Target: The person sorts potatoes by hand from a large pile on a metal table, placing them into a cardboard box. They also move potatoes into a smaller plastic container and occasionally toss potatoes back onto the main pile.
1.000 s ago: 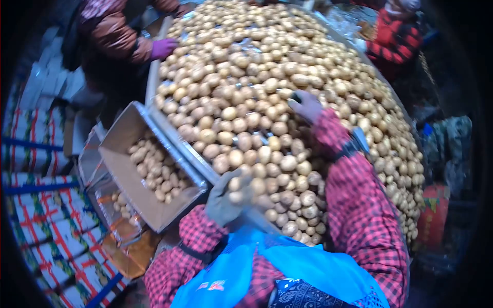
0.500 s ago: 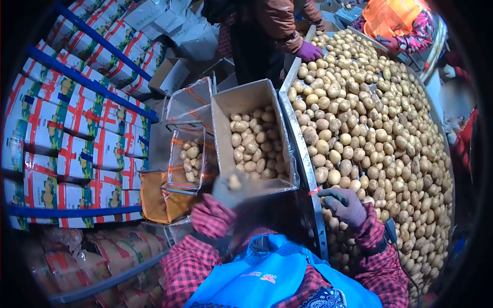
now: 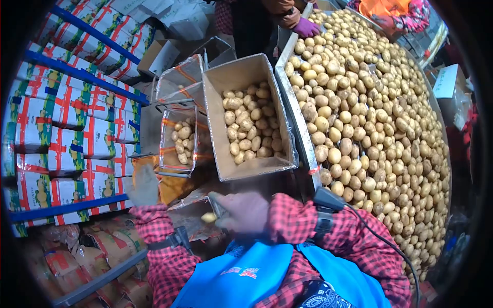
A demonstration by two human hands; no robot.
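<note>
My left hand, in a grey glove and smeared by motion, is over the edge of the orange bag on the left. Its fingers are too blurred to make out. In front of my body, my right hand, in a mauve and grey glove, is closed with a small potato at its fingertips. Beyond it stands an open cardboard box, tilted in view and partly filled with potatoes. A smaller clear-sided bag on a frame, holding several potatoes, is left of the box.
A metal-edged table heaped with potatoes fills the right side. Stacked printed cartons stand behind blue rails at left. Filled sacks lie lower left. A co-worker's purple-gloved hand rests at the table's far end.
My left hand has moved left from the cardboard box to the orange bag. My right hand has left the potato table and crossed left, now with a potato. The view has shifted slightly.
</note>
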